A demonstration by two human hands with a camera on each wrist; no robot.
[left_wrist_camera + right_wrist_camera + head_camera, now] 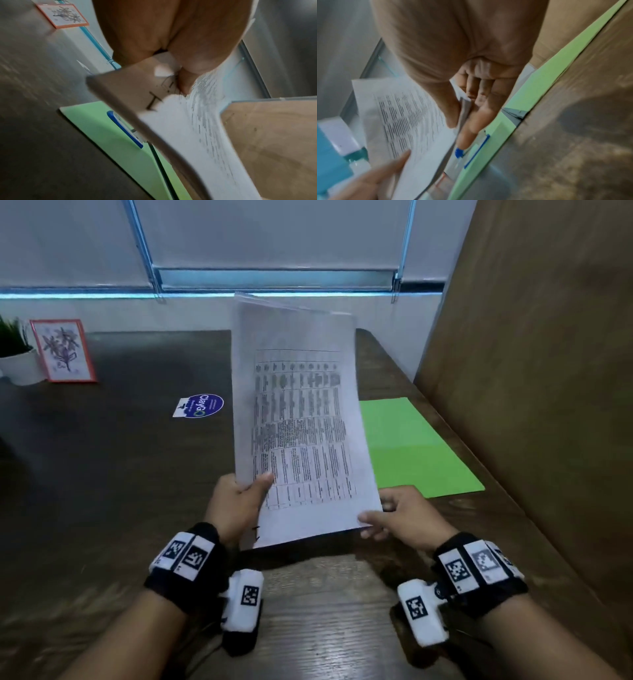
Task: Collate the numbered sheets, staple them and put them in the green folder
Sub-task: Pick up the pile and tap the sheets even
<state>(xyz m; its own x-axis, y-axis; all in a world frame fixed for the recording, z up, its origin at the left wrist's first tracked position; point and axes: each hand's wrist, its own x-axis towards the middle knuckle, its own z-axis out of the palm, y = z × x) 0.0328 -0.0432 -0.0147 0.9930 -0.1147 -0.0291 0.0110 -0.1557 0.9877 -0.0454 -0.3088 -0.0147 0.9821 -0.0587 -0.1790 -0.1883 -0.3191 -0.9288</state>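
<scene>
I hold a stack of printed sheets [301, 419] up above the dark desk, tilted toward me. My left hand [239, 494] pinches its lower left edge, thumb on the printed face. My right hand [394, 518] pinches the lower right corner. The green folder [414, 446] lies closed on the desk to the right, partly behind the sheets. A blue and white stapler [125, 128] lies on the folder [96, 129] in the left wrist view; the head view hides it behind the paper. A handwritten mark shows on a sheet corner [154, 100]. The right wrist view shows the sheets [406, 116] and the stapler [476, 151].
A round blue sticker [200, 405] lies on the desk [113, 457] left of the sheets. A framed flower picture [63, 350] and a potted plant [15, 354] stand at the back left. A brown partition [534, 371] walls off the right side.
</scene>
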